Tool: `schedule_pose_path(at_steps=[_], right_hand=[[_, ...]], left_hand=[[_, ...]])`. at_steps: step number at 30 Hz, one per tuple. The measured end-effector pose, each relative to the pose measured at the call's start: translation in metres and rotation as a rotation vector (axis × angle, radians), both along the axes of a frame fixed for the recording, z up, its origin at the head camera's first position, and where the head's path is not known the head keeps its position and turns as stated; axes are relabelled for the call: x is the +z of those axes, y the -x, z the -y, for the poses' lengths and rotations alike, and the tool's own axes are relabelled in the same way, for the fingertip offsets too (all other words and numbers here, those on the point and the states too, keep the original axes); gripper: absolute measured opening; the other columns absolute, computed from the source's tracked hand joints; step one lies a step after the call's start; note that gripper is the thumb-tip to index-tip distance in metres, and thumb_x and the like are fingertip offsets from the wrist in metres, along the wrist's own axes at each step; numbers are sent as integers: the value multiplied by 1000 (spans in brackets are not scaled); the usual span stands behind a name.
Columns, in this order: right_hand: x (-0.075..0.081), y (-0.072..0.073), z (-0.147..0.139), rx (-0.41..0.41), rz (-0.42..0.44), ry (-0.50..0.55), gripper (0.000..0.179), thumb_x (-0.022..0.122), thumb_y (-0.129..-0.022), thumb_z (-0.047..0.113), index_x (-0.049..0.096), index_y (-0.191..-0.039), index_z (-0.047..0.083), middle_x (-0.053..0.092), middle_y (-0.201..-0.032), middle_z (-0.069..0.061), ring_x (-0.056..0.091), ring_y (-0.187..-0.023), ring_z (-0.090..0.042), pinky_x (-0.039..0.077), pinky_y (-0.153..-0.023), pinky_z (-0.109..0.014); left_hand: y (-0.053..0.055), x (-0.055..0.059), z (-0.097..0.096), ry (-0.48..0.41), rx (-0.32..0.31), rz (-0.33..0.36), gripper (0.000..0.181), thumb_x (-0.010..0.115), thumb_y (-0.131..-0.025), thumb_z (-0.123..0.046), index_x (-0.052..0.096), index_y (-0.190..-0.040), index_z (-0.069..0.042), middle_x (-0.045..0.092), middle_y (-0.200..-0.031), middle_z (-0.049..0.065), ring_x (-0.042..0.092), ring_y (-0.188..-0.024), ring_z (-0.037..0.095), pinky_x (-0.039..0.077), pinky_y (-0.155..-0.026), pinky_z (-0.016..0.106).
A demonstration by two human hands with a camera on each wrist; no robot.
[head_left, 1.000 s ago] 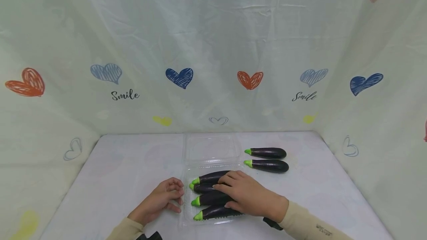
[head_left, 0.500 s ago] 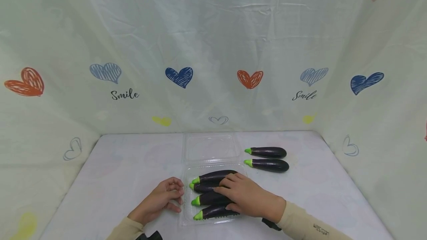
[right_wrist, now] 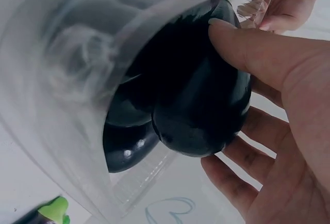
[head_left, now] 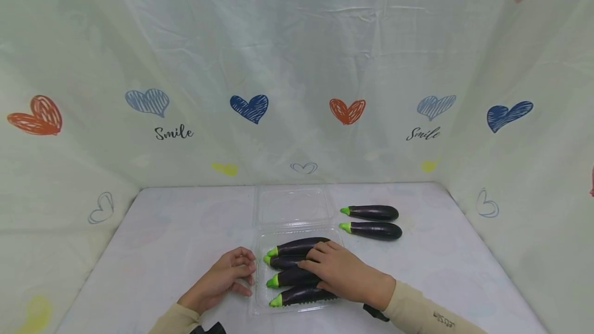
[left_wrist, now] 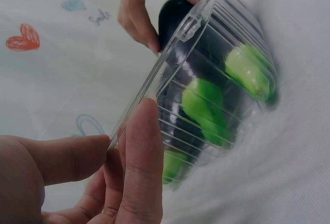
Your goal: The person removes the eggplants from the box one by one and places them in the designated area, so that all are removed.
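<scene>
In the head view, several dark purple eggplants with green stem ends lie side by side in a clear plastic clamshell container (head_left: 257,303). My left hand (head_left: 223,280) pinches the container's left rim between thumb and fingers, as the left wrist view shows at the rim (left_wrist: 142,87). From the right, my right hand (head_left: 348,272) reaches over the row. Its thumb and fingers grip the rounded end of one eggplant (right_wrist: 201,105); the head view has that end hidden under the hand. A back eggplant (head_left: 301,245) lies along the far side of the container.
The container's lid (head_left: 294,207) is folded back flat on the white table (head_left: 185,226). Right of it lie two more eggplants, the farther one (head_left: 373,213) parallel to the nearer one (head_left: 373,230). A heart-printed curtain (head_left: 297,66) hangs around the back and sides.
My right hand has shifted slightly left, and more of the back eggplant's rounded end shows. The left hand keeps its place at the rim.
</scene>
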State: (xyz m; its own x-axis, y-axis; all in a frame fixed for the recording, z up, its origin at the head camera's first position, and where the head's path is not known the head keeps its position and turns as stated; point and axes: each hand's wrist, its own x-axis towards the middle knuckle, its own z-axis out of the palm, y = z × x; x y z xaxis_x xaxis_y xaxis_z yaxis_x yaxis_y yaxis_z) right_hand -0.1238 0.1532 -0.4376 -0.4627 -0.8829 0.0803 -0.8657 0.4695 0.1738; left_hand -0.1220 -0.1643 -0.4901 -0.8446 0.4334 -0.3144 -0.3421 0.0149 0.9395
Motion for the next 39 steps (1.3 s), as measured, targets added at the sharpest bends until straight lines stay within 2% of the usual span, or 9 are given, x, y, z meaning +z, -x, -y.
schedule_pose_path(at_steps=[4, 11, 17, 23, 27, 34, 39], right_hand=[[1, -1, -1, 0, 7, 6, 55, 91, -85, 33, 69, -133, 20, 69, -121, 7, 61, -117, -14, 52, -105, -31], [11, -1, -10, -45, 13, 16, 56, 89, -87, 32, 67, -137, 19, 68, -125, 5, 60, -121, -17, 52, -107, -33], [22, 0, -25, -41, -45, 133, 61, 94, -80, 26, 68, -135, 17, 68, -124, 3, 62, -118, -19, 56, -103, -37], [32, 1, -42, -101, -2, 228, 61, 93, -80, 16, 68, -136, 16, 68, -125, 4, 62, -119, -20, 57, -102, -41], [36, 1, -54, -126, -12, 289, 62, 94, -78, 13, 69, -135, 14, 69, -125, 4, 62, -120, -21, 57, -102, -44], [40, 2, -74, -141, -52, 382, 66, 96, -72, 7, 69, -132, 13, 69, -126, 5, 63, -118, -23, 58, -95, -46], [39, 2, -88, -164, -66, 405, 67, 97, -69, 4, 70, -131, 11, 69, -127, 3, 64, -115, -24, 59, -92, -45]], left_hand=[[0, 0, 1, 0, -4, 9, 22, 62, -104, -8, 48, -119, 0, 58, -93, 2, 63, -83, 15, 64, -68, 31], [-2, 0, -1, 3, 8, 5, 23, 62, -104, -8, 49, -119, 1, 58, -93, 3, 63, -82, 17, 64, -66, 31], [-1, 0, 0, 5, 5, 3, 24, 61, -104, -8, 48, -121, 2, 57, -93, 3, 62, -83, 17, 64, -66, 30], [0, 1, -1, 6, 1, 0, 24, 62, -104, -8, 48, -121, 2, 57, -93, 3, 62, -83, 17, 63, -66, 30], [0, 1, -1, 4, 0, -1, 25, 62, -104, -8, 48, -121, 3, 57, -93, 3, 62, -83, 16, 64, -66, 30], [-1, 1, -1, 1, 1, -2, 24, 62, -104, -8, 48, -121, 2, 57, -93, 3, 62, -83, 16, 64, -67, 30], [-1, 1, -1, 4, 6, 3, 23, 61, -104, -7, 48, -121, 2, 58, -93, 2, 62, -82, 16, 64, -66, 30]])
